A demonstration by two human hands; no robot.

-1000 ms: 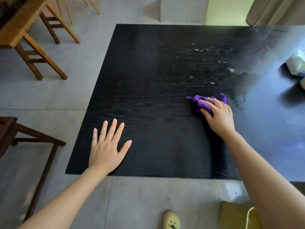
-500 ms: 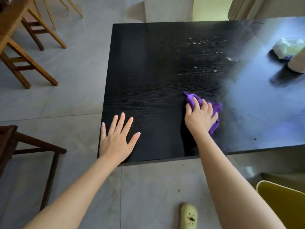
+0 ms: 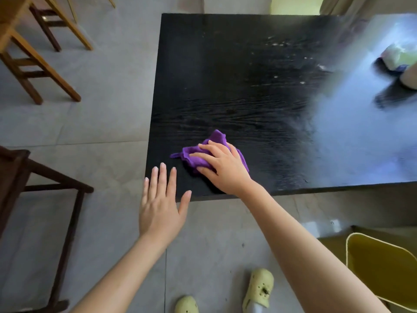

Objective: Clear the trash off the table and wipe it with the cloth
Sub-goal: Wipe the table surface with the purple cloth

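The black wood-grain table (image 3: 237, 71) fills the upper middle of the head view. My right hand (image 3: 222, 167) presses a crumpled purple cloth (image 3: 206, 152) flat against the table near its front left corner. My left hand (image 3: 161, 206) is spread open, its fingertips over the table's front left corner and the palm over the floor. White specks and smears (image 3: 284, 62) lie on the far middle of the tabletop. A crumpled white and green plastic bag (image 3: 400, 56) sits at the far right edge.
A pale rounded object (image 3: 409, 80) stands beside the bag at the right edge. A yellow bin (image 3: 383, 269) is on the floor at the lower right. Light wooden stools (image 3: 33, 41) stand at the upper left, a dark wooden frame (image 3: 45, 188) at the left.
My right hand has dragged the purple cloth leftward and toward the front edge. My left hand has slid back from flat on the table to its corner. The view has shifted left.
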